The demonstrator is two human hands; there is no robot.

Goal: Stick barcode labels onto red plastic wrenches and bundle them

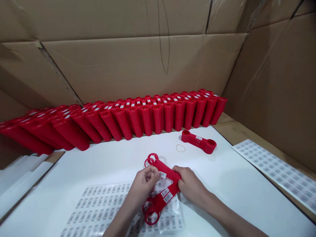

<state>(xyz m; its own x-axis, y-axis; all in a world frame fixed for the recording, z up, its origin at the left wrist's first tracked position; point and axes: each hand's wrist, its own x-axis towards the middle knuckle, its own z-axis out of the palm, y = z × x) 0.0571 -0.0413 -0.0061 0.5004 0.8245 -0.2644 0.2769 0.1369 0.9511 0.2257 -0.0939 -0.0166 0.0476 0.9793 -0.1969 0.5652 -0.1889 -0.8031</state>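
While I look down through the head camera, the fanned red pieces (160, 203) lie between my two hands, low and just right of centre in the frame. They spread into a V, with ring-shaped ends toward the left. My right hand (190, 182) is closed around the joined end. My left hand (144, 182) has its thumb and fingers pinched together at the white label (163, 174) on the upper arm; I can't tell whether they grip label or plastic. Two barcode labels (166, 195) sit on the lower arm.

Under the pieces I see a clear-edged label sheet (98, 205) on the white bench (217, 179). Beyond my hands are a thin loose band (180, 148) and, to its right, a separate red stack (198, 141) lying on its side. Rows of upright and leaning red stacks (148, 120) cross the middle of the frame before cardboard walls (123, 65). Another label sheet (276, 169) lies at lower right.
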